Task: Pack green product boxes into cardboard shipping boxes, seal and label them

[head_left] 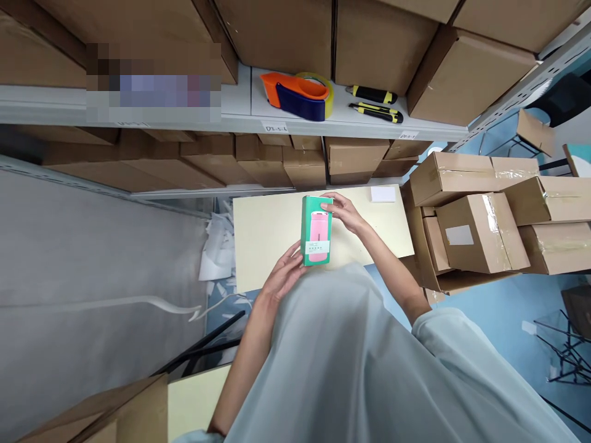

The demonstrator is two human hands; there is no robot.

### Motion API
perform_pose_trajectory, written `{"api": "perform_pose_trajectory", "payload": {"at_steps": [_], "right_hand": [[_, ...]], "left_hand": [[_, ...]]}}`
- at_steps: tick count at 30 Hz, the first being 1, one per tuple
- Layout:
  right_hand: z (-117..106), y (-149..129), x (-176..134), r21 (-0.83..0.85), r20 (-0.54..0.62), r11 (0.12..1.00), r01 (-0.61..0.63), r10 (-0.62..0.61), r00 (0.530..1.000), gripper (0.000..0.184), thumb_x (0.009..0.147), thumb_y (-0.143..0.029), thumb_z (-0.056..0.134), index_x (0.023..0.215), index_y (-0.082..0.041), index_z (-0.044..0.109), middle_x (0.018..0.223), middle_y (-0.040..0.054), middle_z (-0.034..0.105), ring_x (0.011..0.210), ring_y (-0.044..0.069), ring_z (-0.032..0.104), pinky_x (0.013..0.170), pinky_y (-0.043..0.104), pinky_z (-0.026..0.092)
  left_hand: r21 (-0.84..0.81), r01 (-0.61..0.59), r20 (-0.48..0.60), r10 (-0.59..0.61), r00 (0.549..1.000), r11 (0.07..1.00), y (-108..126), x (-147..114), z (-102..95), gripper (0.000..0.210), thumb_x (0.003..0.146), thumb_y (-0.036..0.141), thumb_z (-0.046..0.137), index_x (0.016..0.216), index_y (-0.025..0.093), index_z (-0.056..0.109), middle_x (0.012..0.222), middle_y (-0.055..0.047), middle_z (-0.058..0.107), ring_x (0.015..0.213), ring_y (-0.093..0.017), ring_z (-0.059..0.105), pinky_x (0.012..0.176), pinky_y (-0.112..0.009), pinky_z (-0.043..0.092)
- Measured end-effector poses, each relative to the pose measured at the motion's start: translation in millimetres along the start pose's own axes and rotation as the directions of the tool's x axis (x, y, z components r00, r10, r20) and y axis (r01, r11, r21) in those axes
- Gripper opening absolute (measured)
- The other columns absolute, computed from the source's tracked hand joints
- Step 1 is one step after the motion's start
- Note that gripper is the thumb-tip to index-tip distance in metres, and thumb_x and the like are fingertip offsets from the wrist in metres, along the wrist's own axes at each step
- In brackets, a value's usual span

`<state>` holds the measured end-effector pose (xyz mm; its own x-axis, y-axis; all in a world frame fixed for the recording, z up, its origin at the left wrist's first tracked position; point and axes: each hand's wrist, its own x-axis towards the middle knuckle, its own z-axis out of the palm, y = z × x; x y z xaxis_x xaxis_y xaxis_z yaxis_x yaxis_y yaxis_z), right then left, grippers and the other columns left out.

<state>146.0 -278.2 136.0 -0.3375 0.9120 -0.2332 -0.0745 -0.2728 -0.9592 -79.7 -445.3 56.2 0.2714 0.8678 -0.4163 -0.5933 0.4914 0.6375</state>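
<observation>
Green box held by fingers alone

The green box (317,237) is held over the table (272,227), its upper edge pinched by the right hand (345,213), its lower side gripped by the curled left hand (282,274). If either light grip slipped, it could be dropped. Beyond the table, a metal shelf (244,101) is loaded with cartons (378,49); right of it, taped boxes (475,255) are piled.

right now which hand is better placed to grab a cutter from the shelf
Probably the right hand: it sits at the top of the green box, nearer the cutters; the left hand supports its lower corner.
</observation>
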Motion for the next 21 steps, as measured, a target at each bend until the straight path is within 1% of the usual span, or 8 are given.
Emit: {"api": "perform_pose_trajectory", "payload": {"at_steps": [3, 6, 9, 12, 14, 17, 19, 21], "right_hand": [[0, 7, 3, -0.045, -0.066, 0.999, 0.01, -0.013, 0.998, 0.058, 0.063, -0.053, 0.103, 0.105, -0.025, 0.074, 0.107, 0.0008, 0.078, 0.092, 0.018, 0.072, 0.086, 0.03, 0.06], [-1, 13, 3, -0.049, -0.094, 0.999, -0.016, 0.011, 0.995, 0.058, 0.063, -0.054, 0.101, 0.104, -0.024, 0.072, 0.102, -0.0007, 0.076, 0.088, 0.016, 0.071, 0.083, 0.029, 0.059], [-2, 14, 3, -0.065, -0.087, 0.998, -0.022, 0.016, 0.996, 0.059, 0.064, -0.055, 0.101, 0.105, -0.025, 0.072, 0.099, -0.0019, 0.074, 0.087, 0.016, 0.07, 0.082, 0.029, 0.058], [-4, 11, 5, -0.092, -0.055, 0.996, -0.01, 0.005, 0.998, 0.062, 0.062, -0.058, 0.102, 0.106, -0.026, 0.071, 0.101, -0.0017, 0.073, 0.088, 0.016, 0.068, 0.081, 0.028, 0.058], [-7, 7, 5, -0.077, 0.001, 0.997, 0.014, -0.014, 1.0, 0.065, 0.062, -0.061, 0.103, 0.108, -0.026, 0.072, 0.108, 0.0, 0.074, 0.093, 0.018, 0.068, 0.083, 0.029, 0.058], [-11, 0, 5, 0.017, 0.114, 1.0, 0.02, -0.022, 0.993, 0.072, 0.064, -0.062, 0.103, 0.121, -0.029, 0.073, 0.12, 0.0027, 0.076, 0.107, 0.021, 0.07, 0.09, 0.03, 0.059], [-11, -5, 3, 0.074, 0.185, 0.997, -0.013, -0.001, 0.983, 0.076, 0.067, -0.061, 0.104, 0.129, -0.032, 0.072, 0.125, 0.0033, 0.078, 0.112, 0.023, 0.072, 0.094, 0.032, 0.06], [-9, -7, 1, 0.099, 0.232, 0.994, -0.045, 0.021, 0.973, 0.075, 0.069, -0.059, 0.104, 0.131, -0.034, 0.072, 0.126, 0.0031, 0.079, 0.115, 0.024, 0.073, 0.094, 0.034, 0.061]], "left_hand": [[0.141, -0.035, -0.088, 0.048, 0.995, 0.989, 1, 3, 4.0, 0.088, 0.083, 0.045, 0.1, 0.161, 0.035, 0.061, 0.154, -0.011, 0.074, 0.134, -0.03, 0.076, 0.112, -0.044, 0.063], [0.248, -0.053, -0.15, 0.093, 0.984, 0.967, -3, 5, 8.8, 0.089, 0.076, 0.052, 0.103, 0.154, 0.03, 0.067, 0.147, -0.013, 0.077, 0.13, -0.031, 0.077, 0.109, -0.041, 0.064], [0.254, -0.07, -0.18, 0.118, 0.977, 0.965, -8, 6, 11.4, 0.089, 0.074, 0.055, 0.104, 0.151, 0.028, 0.069, 0.144, -0.014, 0.078, 0.129, -0.031, 0.077, 0.105, -0.039, 0.065], [0.197, -0.073, -0.195, 0.112, 0.975, 0.978, -10, 3, 10.1, 0.087, 0.074, 0.049, 0.105, 0.15, 0.027, 0.07, 0.142, -0.013, 0.08, 0.126, -0.031, 0.078, 0.104, -0.04, 0.066], [0.128, -0.072, -0.181, 0.094, 0.979, 0.989, -10, 2, 7.7, 0.082, 0.076, 0.043, 0.104, 0.149, 0.026, 0.071, 0.139, -0.013, 0.081, 0.124, -0.031, 0.079, 0.105, -0.042, 0.066], [-0.025, -0.056, -0.103, 0.053, 0.993, 0.998, -9, 0, 3.2, 0.072, 0.082, 0.039, 0.098, 0.147, 0.023, 0.072, 0.139, -0.014, 0.082, 0.129, -0.035, 0.078, 0.11, -0.049, 0.066], [-0.137, -0.02, -0.042, 0.014, 0.999, 0.99, -9, -1, 0.3, 0.067, 0.087, 0.04, 0.092, 0.148, 0.022, 0.072, 0.141, -0.015, 0.081, 0.136, -0.038, 0.075, 0.114, -0.054, 0.064], [-0.216, 0.032, 0.004, -0.031, 0.999, 0.976, -10, -2, -1.6, 0.066, 0.089, 0.04, 0.087, 0.151, 0.022, 0.071, 0.141, -0.015, 0.081, 0.141, -0.04, 0.072, 0.118, -0.057, 0.061]]}}
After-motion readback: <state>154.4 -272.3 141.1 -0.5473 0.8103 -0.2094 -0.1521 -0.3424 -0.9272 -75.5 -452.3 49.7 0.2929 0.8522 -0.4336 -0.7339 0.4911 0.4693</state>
